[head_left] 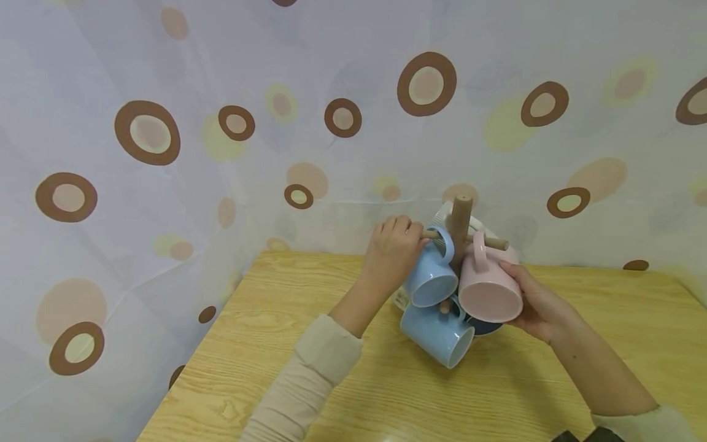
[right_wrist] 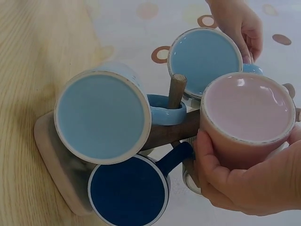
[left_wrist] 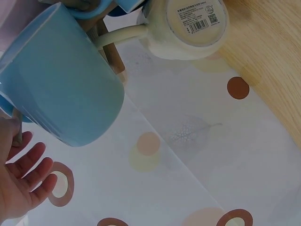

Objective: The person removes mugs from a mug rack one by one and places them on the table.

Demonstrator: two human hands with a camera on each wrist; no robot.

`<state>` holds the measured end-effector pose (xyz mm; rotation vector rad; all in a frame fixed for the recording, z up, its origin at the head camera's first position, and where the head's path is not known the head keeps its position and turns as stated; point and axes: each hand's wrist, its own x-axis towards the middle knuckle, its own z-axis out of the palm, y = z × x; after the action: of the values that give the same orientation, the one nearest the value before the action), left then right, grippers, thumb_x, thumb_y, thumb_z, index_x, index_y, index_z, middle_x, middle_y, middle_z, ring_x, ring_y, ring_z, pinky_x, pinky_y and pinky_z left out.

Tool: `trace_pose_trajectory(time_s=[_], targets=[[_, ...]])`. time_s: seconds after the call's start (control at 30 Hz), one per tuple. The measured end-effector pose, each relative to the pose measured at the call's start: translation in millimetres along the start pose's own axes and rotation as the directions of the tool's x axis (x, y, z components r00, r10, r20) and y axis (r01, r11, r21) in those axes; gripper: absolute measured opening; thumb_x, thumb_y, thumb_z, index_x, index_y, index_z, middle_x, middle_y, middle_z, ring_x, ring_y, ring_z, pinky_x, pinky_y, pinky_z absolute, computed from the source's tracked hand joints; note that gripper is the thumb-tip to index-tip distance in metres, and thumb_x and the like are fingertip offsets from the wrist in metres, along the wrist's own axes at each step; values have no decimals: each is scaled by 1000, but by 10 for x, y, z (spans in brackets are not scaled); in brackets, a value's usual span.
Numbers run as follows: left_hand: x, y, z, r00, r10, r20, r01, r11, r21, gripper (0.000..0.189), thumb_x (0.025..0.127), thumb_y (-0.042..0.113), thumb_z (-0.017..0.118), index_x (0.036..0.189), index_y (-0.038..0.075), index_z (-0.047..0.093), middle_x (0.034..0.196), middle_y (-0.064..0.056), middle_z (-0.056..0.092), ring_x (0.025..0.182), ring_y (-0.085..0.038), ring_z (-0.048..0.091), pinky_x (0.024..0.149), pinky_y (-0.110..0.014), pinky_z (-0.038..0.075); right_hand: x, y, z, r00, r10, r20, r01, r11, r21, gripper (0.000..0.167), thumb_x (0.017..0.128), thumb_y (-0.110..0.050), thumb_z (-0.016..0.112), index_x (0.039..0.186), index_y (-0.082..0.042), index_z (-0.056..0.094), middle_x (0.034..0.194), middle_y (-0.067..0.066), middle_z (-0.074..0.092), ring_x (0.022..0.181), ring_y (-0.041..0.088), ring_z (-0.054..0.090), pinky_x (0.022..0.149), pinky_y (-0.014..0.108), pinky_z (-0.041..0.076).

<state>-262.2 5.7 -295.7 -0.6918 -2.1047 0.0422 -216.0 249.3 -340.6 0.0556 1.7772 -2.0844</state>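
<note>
A wooden mug tree stands on the table, hung with several mugs. At the upper left, my left hand pinches the end of a peg, its other fingers loose in the left wrist view. A light blue mug hangs by its handle on that peg. My right hand grips the side of a pink mug, whose handle is looped over the right peg. Below hang a second light blue mug and a dark blue mug.
A cream mug with a label on its bottom hangs at the back of the tree. The tree's flat wooden base rests on the wood-grain table. A sheet with a circle pattern rises behind and to the left.
</note>
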Motion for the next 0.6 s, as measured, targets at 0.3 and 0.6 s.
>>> trace_pose_trajectory(time_s=[0.3,0.6], targets=[[5,15,-10,1000,-7,30,6,1000,14,23,89,37,57,92,15,67,89,1,66,84,-13,61,67,-24,49,-19,3,17,1000,-11,-20,11,1000,0,70,94,-51,36,141,-11,3,101,-7,51,89,9,55,78,27,51],[4,15,6,999,-13,30,13,1000,11,24,89,37,57,92,16,67,89,1,66,84,-13,62,69,-24,49,-59,2,38,999,-21,-44,23,999,46,54,94,-49,38,132,-16,19,99,-8,53,88,8,55,77,26,50]])
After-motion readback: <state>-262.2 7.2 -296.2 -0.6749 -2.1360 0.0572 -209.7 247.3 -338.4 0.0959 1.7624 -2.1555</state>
